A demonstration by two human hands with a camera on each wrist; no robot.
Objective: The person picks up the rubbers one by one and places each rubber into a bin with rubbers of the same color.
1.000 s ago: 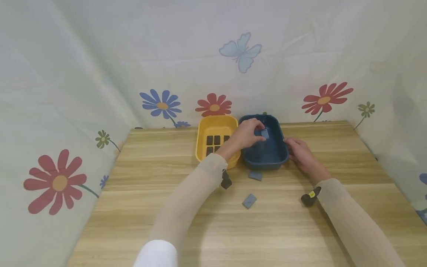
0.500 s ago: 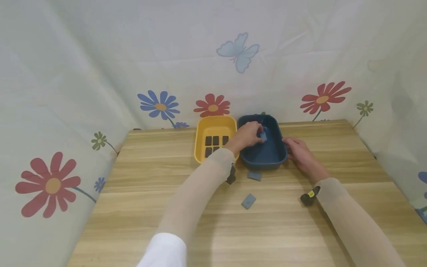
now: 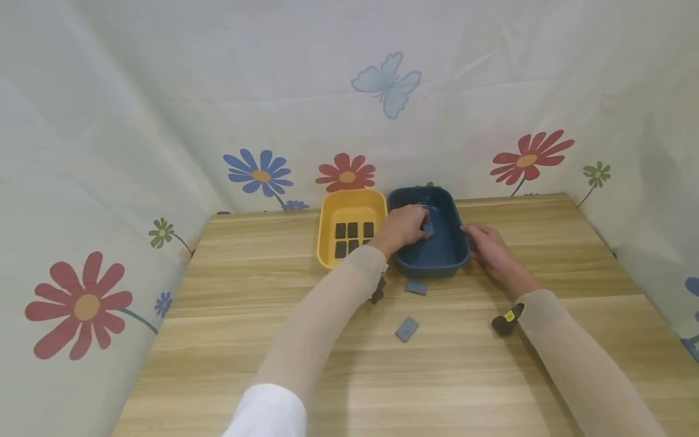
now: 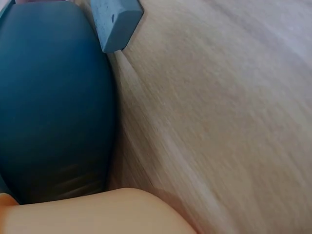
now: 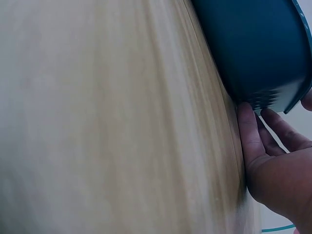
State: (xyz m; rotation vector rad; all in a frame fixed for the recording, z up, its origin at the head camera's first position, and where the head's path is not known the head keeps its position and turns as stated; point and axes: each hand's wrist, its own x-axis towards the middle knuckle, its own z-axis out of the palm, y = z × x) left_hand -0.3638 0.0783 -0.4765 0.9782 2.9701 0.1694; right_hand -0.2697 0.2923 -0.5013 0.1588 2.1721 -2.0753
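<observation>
My left hand (image 3: 404, 226) reaches into the dark blue basin (image 3: 431, 268) and pinches a small grey-blue rectangular block (image 3: 428, 229) near its floor. The fingers partly cover that block. In the left wrist view, the basin's outer wall (image 4: 58, 97) stands beside a loose block (image 4: 114, 22). My right hand (image 3: 488, 249) is at the basin's right side. In the right wrist view, its fairly straight fingers (image 5: 251, 134) touch the lower outer wall, and the thumb tip lies close to the rim. Two more grey-blue blocks lie on the table, one just before the basin (image 3: 416, 287), one nearer (image 3: 406, 329).
A yellow basin (image 3: 349, 203) stands against the blue one on its left, with several dark blocks (image 3: 352, 230) in rows inside, partly behind my left arm. The wooden table (image 3: 251, 261) ends at a flower-printed cloth (image 3: 295, 91) at the back.
My left hand has lowered slightly into the blue basin, taking the pinched block down towards its floor. The right hand stays at the basin's side.
</observation>
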